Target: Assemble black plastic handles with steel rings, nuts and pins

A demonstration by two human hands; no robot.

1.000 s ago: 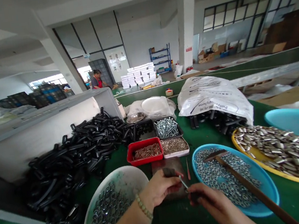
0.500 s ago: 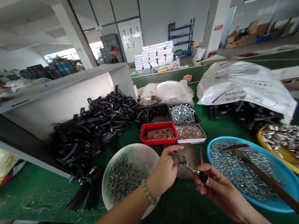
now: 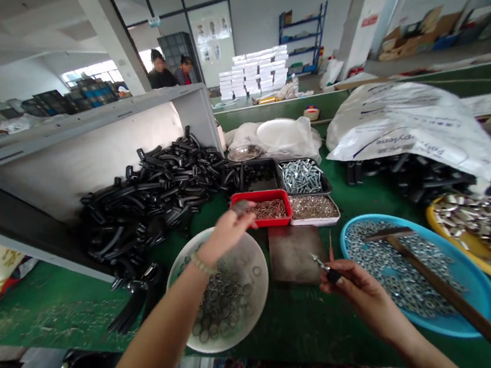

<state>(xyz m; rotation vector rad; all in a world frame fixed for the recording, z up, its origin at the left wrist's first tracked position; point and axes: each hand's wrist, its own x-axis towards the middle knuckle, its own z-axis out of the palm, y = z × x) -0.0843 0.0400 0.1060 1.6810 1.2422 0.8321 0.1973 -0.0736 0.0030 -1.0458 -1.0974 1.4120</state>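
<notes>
My left hand reaches over a white bowl of metal rings and pinches a small dark piece just above a red tray's rim. My right hand grips a small dark-handled tool with a metal tip, close to a dark steel plate but not touching it. Nothing lies on the plate. To the right of my right hand is a blue tray of hex nuts, with a wooden-handled hammer across it.
A heap of black plastic handles lies left of the trays, under a grey shelf. Metal tins hold bolts and small parts. A white polypropylene sack and a yellow tray of metal clips sit right. Two people stand far back.
My left hand has left the steel plate and moved up and left over the bowl, carrying the dark piece. The tool in my right hand has separated from that piece.
</notes>
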